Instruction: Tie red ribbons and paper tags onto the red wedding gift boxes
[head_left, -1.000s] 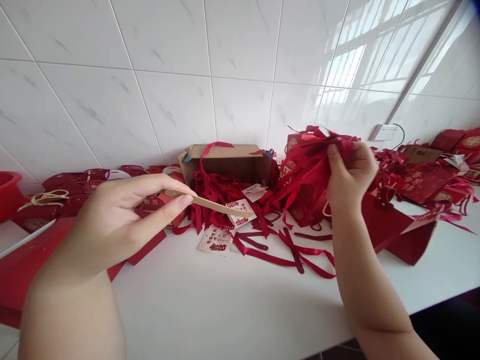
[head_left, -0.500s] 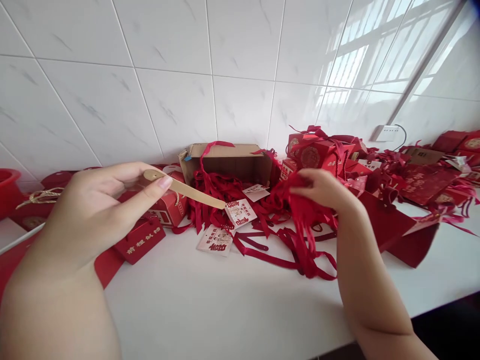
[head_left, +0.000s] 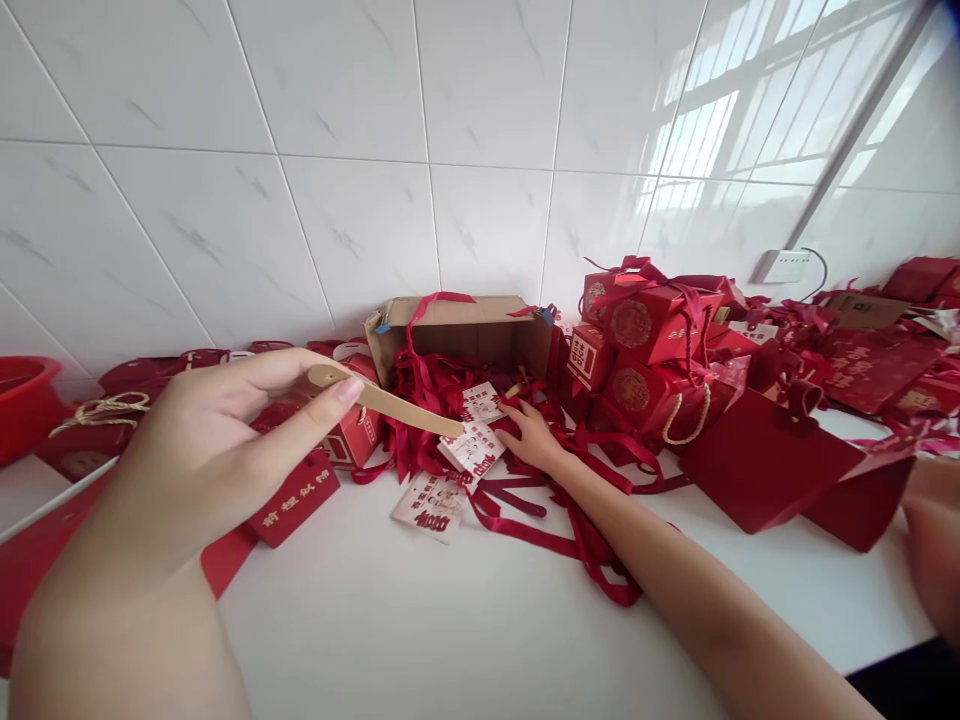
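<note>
In the head view, my left hand [head_left: 277, 440] pinches a flat tan strip [head_left: 405, 405] between thumb and fingers. The strip has a rounded end with a small hole, and its far end overlaps a printed tag [head_left: 472, 450]. My right hand [head_left: 531, 435] reaches in with fingers apart, its fingertips at the edge of another white and red tag [head_left: 481, 402]. I cannot tell whether they touch it. A third tag [head_left: 429, 505] lies nearest on the table. Around them are tangled dark red ribbons [head_left: 525, 513], some spilling from a cardboard box [head_left: 465, 310].
Stacked red gift boxes [head_left: 645, 325] stand right of the cardboard box. More red boxes and ribbons crowd the far right. At left are a red box with gold characters [head_left: 294, 498] and a red basin [head_left: 26, 405]. Blurred bare skin [head_left: 934, 540] shows at the right edge.
The bunch of red ribbons is out of my right hand, which has moved left to the tags. My left hand keeps the tan strip. The view has shifted slightly.
</note>
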